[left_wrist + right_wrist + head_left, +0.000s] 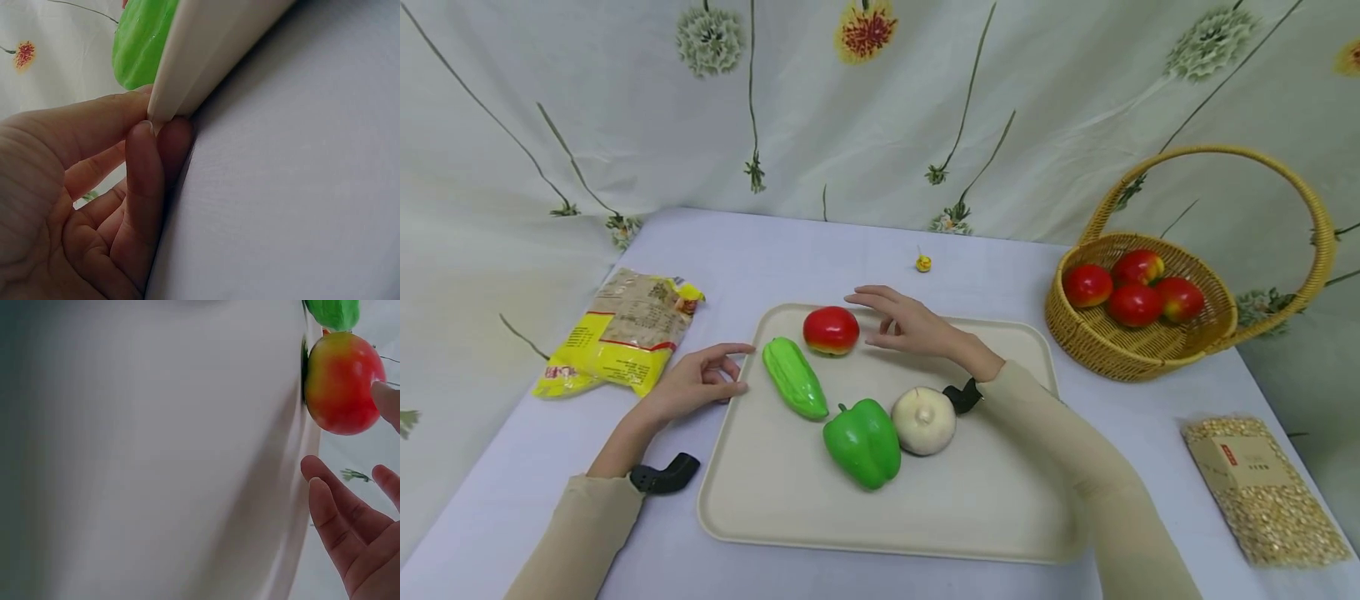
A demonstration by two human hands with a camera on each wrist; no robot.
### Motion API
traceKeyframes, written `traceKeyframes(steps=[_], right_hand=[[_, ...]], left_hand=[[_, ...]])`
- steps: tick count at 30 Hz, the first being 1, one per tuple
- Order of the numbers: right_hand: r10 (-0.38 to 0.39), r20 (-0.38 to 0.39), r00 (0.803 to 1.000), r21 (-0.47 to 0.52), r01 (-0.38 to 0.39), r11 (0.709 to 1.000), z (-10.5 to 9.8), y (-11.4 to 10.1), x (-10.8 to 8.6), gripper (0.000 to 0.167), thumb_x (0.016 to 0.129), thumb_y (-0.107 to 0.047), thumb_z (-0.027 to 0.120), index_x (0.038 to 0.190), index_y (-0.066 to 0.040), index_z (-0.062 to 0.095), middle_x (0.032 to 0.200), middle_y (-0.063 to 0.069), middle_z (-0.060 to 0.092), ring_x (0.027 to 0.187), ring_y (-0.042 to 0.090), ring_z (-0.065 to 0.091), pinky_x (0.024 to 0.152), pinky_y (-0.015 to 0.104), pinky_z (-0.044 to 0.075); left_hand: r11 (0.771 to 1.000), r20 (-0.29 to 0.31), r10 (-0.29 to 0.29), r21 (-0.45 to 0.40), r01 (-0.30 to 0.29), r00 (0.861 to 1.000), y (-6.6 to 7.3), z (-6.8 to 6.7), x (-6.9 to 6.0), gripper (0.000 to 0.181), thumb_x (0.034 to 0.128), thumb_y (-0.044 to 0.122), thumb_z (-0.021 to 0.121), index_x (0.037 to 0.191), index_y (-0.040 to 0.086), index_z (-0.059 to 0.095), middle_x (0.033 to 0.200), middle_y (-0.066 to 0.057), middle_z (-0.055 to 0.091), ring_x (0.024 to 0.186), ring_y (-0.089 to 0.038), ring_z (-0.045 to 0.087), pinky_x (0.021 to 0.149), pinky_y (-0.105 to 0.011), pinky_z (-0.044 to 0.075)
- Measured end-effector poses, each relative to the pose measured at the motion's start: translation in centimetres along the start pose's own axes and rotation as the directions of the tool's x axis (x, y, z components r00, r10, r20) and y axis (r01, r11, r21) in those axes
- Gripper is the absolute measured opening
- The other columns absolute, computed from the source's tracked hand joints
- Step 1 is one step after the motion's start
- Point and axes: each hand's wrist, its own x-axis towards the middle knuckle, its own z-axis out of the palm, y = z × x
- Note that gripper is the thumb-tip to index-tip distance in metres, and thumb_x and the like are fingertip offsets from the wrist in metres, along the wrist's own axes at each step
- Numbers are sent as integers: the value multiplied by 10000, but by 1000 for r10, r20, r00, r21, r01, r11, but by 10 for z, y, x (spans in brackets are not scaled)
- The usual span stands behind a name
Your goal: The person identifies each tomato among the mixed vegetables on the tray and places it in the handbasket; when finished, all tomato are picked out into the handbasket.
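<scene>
My left hand (692, 383) is at the left rim of a beige tray (970, 508); in the left wrist view its fingers and thumb (144, 162) pinch that rim. Over the tray's far part, my right hand (917, 327) holds nothing, its fingers loosely spread beside a red-and-yellow apple-like fruit (831, 330). In the right wrist view one fingertip (387, 403) overlaps this fruit; whether it touches cannot be told. Also on the tray lie a long, ridged green vegetable (794, 377), a green bell pepper (862, 443) and a white, bulb-like vegetable (923, 421).
A wicker basket (1105, 354) with a tall handle holds several similar red fruits at the right. A bag of pale grains (1266, 492) lies nearer on that side. Yellow-and-clear packages (632, 325) are at the left. A small yellow object (923, 263) sits behind the tray.
</scene>
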Motion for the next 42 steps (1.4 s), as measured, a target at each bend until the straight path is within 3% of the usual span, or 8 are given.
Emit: traceKeyframes(steps=[9,18,26,42], right_hand=[[-12,31,999,45,11,999,12,-1,12,672,856,-191,675,1443,-166,349,1502,67,311,947,149,597,813,239,519],[25,83,996,-8,-24,1000,15,-8,23,685,851,-213,680,1447,-213,343,1504,77,298,963,130,565,821,219,498],[46,131,990,-16,-44,999,17,-9,26,684,845,-238,685,1443,-251,352,1395,56,427,1152,151,484,887,226,474],[36,109,993,-82,-27,996,9,-1,12,622,836,-244,692,1401,-235,431,1307,80,479,1151,189,491,921,274,470]], left_hand=[[1000,4,-9,3,9,1000,1,0,0,569,861,182,671,1362,61,431,892,-5,554,590,-68,522,631,-197,464],[1000,-3,0,10,0,1000,0,-1,0,561,862,176,669,1358,61,434,883,5,552,578,-73,518,623,-193,460],[1000,-4,2,1,-2,1000,1,0,0,559,862,169,668,1357,53,435,884,2,554,577,-65,518,625,-192,460],[1000,-10,20,15,-20,1000,-2,1,1,560,858,173,673,1355,57,441,883,-6,552,574,-43,523,604,-209,473]])
